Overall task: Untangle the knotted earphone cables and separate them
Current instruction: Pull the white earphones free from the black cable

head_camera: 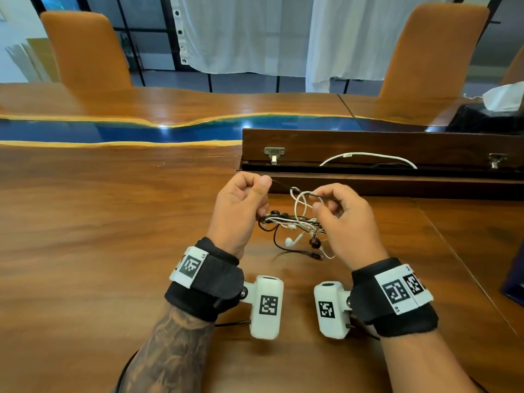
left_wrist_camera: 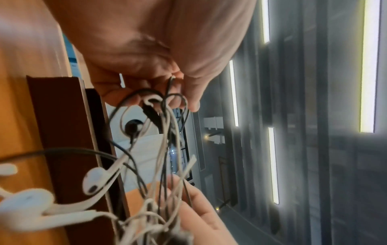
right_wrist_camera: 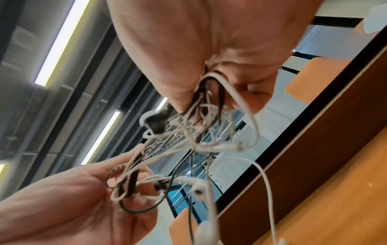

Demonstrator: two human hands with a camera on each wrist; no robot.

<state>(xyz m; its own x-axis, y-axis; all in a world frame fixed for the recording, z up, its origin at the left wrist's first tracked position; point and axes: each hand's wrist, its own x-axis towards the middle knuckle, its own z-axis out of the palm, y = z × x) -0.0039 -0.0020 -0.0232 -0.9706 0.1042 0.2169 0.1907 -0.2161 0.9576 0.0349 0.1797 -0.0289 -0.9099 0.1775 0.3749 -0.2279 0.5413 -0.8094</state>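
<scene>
Task barely started by the look of it. Black and white earphone cables (head_camera: 292,219) are one knotted bundle, lifted just above the wooden table (head_camera: 113,222). Left hand (head_camera: 241,205) pinches a black strand (head_camera: 280,184) out of the mass; right hand (head_camera: 343,219) pinches white loops (head_camera: 302,202) beside it. No cable freed yet; earbuds (head_camera: 293,241) dangle below.

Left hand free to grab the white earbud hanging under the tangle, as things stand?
Probably not yet. The left hand is already pinching a black cable above the tangle. The white earbud hangs unobstructed below, between both wrists, but reaching it means releasing that strand first.
</scene>
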